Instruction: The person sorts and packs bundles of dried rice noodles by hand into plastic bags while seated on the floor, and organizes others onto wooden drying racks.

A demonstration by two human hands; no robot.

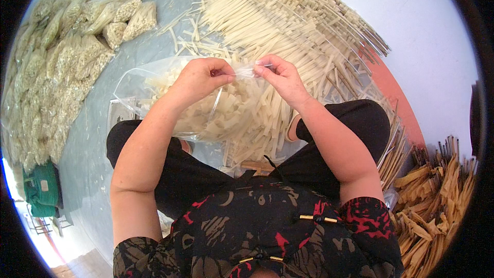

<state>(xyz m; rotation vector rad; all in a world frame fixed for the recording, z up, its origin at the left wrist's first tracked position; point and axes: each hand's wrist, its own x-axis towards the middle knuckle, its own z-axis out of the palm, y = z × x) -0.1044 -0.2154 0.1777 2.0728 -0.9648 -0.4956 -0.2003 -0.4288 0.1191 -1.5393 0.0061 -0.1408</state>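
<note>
A clear plastic bag (154, 90) partly filled with short pale flat strips hangs in front of me. My left hand (198, 77) pinches the bag's top edge on the left. My right hand (280, 74) pinches the same edge on the right, so the rim is stretched between my fingertips. Below the bag lies a wide heap of pale flat strips (267, 36) on the grey floor (98, 139). My knees in black trousers (360, 118) frame the bag.
Many filled clear bags (56, 67) are piled along the left. A green bag (41, 190) lies at lower left. Darker tan strips (437, 201) stand bundled at right. A red-brown border (396, 92) edges the floor beside a white wall.
</note>
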